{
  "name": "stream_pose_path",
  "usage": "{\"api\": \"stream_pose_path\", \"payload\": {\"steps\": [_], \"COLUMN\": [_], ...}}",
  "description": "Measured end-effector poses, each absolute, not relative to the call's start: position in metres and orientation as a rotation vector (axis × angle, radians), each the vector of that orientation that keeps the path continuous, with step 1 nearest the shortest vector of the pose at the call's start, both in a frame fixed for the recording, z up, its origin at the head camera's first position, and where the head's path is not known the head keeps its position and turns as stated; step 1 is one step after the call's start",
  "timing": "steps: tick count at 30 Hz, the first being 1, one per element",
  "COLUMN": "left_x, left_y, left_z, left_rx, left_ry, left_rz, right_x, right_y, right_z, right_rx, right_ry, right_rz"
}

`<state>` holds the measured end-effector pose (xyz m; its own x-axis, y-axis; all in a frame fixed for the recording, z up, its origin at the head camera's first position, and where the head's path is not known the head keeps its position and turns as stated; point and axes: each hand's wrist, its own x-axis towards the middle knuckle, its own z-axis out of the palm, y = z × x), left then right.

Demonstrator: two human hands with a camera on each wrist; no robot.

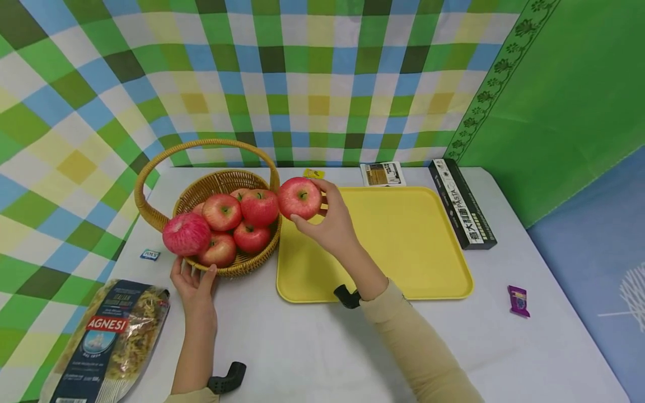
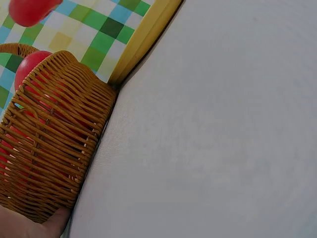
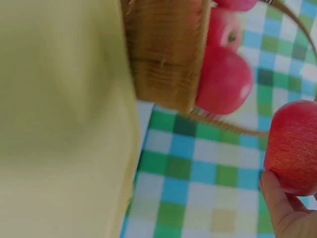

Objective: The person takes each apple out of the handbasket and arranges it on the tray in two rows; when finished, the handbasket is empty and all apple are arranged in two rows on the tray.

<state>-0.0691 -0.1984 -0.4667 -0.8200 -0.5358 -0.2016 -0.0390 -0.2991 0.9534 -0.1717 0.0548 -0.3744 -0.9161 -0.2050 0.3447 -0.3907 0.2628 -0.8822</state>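
Observation:
My right hand (image 1: pixel 327 224) pinches a red apple (image 1: pixel 299 198) between thumb and fingers, at the right rim of the wicker basket (image 1: pixel 262 259) and above the tray's left part. The right wrist view shows this apple (image 3: pixel 294 148) with fingertips against its lower side. The basket has a tall arched handle and holds several red apples (image 1: pixel 221 212). One apple in a pink foam net (image 1: pixel 186 234) sits at its left front. My left hand (image 1: pixel 194 285) rests against the basket's near side, thumb and fingers spread below the rim; in the left wrist view its thumb lies along the basket's lower wall.
A yellow tray (image 1: pixel 413 246) lies right of the basket. Beyond its right edge is a black pasta box (image 1: pixel 461 204), with a purple packet (image 1: pixel 518 301) farther right. An Agnesi pasta bag (image 1: pixel 106 341) lies at front left, a small blue packet (image 1: pixel 150 254) behind it.

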Motion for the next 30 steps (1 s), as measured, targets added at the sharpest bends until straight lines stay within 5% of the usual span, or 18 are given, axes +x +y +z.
{"api": "stream_pose_path", "payload": {"steps": [30], "left_x": [-0.068], "left_y": [-0.2], "left_z": [-0.469], "left_rx": [0.682], "left_ry": [-1.625], "left_rz": [-2.191], "right_x": [-0.247], "right_y": [0.056], "right_z": [-0.454], "right_rx": [0.261], "right_ry": [-2.792], "right_rz": [1.554]}}
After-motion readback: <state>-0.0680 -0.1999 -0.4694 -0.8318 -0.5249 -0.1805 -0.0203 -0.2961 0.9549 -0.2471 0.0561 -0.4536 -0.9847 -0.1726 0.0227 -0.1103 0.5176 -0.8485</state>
